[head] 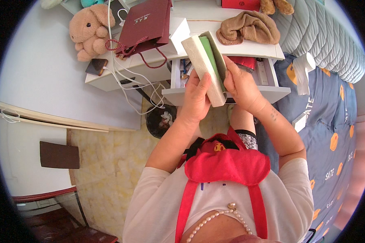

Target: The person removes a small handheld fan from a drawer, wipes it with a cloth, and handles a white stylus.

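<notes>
Both hands hold a cream textured box point(202, 70) with green inside it, tilted above the open desk drawer point(182, 94). My left hand point(197, 97) grips its cream side, thumb on top. At its greyish-green flap or cover, my right hand point(241, 83) pinches the edge between thumb and fingers. Below the box, the drawer holds a shiny red item point(245, 62), a white narrow box point(262, 73) and small things at its left side. Whether the green part is loose cannot be told.
On the white desktop point(200, 25) stand a maroon paper bag point(144, 25), a plush toy point(89, 33) and a folded brown cloth point(249, 29). White cables point(130, 88) hang by a phone point(96, 66). A black bin point(159, 120) is below; a bed with a paper roll point(305, 65) lies right.
</notes>
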The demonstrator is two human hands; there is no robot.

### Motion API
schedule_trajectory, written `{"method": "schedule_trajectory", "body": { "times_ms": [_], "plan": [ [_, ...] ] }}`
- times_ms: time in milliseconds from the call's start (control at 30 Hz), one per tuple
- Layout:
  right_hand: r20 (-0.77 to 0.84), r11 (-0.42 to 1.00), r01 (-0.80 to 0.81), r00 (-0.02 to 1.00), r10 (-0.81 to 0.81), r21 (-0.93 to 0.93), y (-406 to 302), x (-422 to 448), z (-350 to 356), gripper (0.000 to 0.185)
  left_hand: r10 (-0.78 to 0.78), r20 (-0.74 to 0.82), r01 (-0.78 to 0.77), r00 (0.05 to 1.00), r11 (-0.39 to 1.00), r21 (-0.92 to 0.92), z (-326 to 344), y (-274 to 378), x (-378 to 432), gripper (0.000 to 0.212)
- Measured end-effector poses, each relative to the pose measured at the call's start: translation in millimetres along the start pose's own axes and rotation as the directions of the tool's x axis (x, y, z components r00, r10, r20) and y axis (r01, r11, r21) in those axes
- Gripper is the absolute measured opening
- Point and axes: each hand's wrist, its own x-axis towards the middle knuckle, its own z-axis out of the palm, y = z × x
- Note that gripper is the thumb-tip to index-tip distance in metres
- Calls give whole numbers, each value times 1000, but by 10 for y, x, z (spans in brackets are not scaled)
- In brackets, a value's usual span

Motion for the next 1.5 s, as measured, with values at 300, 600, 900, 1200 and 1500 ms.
{"method": "schedule_trajectory", "body": {
  "times_ms": [300,600,900,1200,1500],
  "plan": [
    [57,997,65,996,-62,-52,74,78,-306,40,-70,31,74,997,984,-162,-141,-53,4,48],
    [65,997,74,995,-75,9,105,69,-409,34,-56,55,65,997,981,-184,-116,-67,13,46],
    [162,974,222,964,-210,-56,-79,15,-325,41,-119,91,135,989,974,-183,-74,-114,-35,57],
    [-75,883,272,943,-323,-382,594,618,-614,34,-199,106,222,974,929,-296,-123,-1,-15,53],
    [-53,620,39,990,-130,-784,1399,1061,-780,69,-260,277,360,925,835,-416,-113,17,46,68]
  ]
}}
